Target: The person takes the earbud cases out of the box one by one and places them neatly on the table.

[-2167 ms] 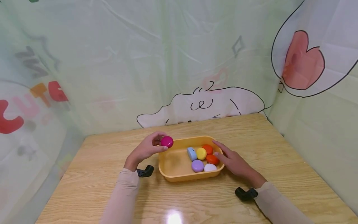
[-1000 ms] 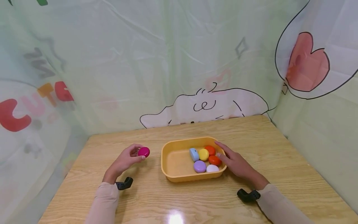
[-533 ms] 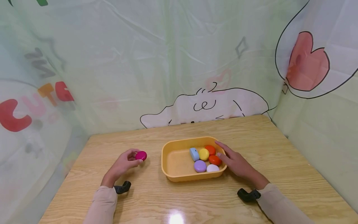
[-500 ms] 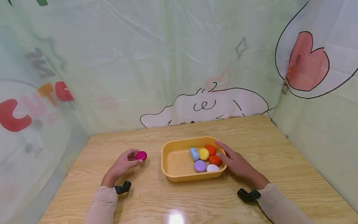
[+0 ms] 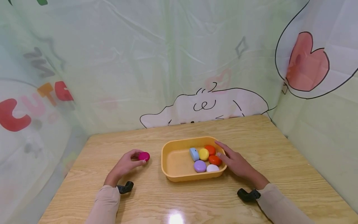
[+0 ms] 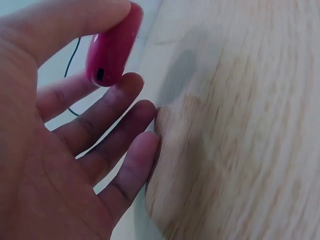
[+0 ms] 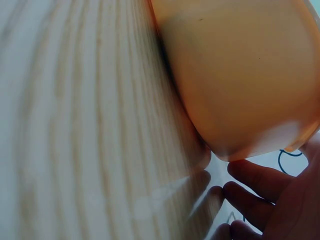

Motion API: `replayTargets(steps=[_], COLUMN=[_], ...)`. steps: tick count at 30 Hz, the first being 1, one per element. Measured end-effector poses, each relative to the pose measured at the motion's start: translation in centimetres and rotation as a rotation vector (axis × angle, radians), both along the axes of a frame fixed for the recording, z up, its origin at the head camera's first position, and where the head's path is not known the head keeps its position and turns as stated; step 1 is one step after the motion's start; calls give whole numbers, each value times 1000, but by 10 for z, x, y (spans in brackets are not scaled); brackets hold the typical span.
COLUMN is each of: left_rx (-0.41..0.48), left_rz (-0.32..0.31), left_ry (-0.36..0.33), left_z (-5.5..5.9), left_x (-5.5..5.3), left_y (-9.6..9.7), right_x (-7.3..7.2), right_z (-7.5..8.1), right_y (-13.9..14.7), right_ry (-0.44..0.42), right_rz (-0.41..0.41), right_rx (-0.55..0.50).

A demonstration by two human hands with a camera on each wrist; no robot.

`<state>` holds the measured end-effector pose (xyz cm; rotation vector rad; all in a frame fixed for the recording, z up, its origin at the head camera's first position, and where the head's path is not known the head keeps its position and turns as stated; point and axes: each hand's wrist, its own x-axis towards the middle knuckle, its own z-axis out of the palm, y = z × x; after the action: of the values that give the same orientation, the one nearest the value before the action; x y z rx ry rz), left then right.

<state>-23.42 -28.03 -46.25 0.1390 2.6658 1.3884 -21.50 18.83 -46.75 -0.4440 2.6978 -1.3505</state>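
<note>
My left hand [image 5: 126,164], left of the tray and low over the table, pinches a glossy magenta disc [image 5: 144,156] between thumb and fingertips. A small dark slot shows in the edge of the magenta disc [image 6: 114,50] in the left wrist view; the other fingers spread loosely below it. My right hand [image 5: 237,163] holds the right end of a yellow-orange tray [image 5: 179,179], thumb over the rim and fingers along the outer wall [image 7: 240,85]. Inside lie a light blue disc on edge [image 5: 194,154], a yellow one [image 5: 204,154], two orange-red ones [image 5: 214,160], a purple one [image 5: 199,166] and a white one [image 5: 213,168].
The tray stands on a light wooden table [image 5: 156,202]. Printed cloth [image 5: 126,77] hangs behind the table and along its sides. Each wrist carries a black camera mount [image 5: 248,195].
My left hand has carried the magenta disc from over the tray's left rim leftward and down toward the table, lately shifting slightly right. The right hand keeps its place at the tray.
</note>
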Motion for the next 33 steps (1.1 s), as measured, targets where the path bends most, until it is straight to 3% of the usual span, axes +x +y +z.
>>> replayTargets(steps=[19,28,33], left_rx=[-105,-162,-107], left_rz=[18,26,54], left_ry=[48,57,102], left_z=[-7,3,15], left_x=[-8,-10,-11], left_y=[13,17,23], right_x=[2,1,2], right_z=[1,1,1], right_y=[0,0,-1], right_ry=[-4,11,20], right_rz=[0,3,1], right_rx=[-2,1,3])
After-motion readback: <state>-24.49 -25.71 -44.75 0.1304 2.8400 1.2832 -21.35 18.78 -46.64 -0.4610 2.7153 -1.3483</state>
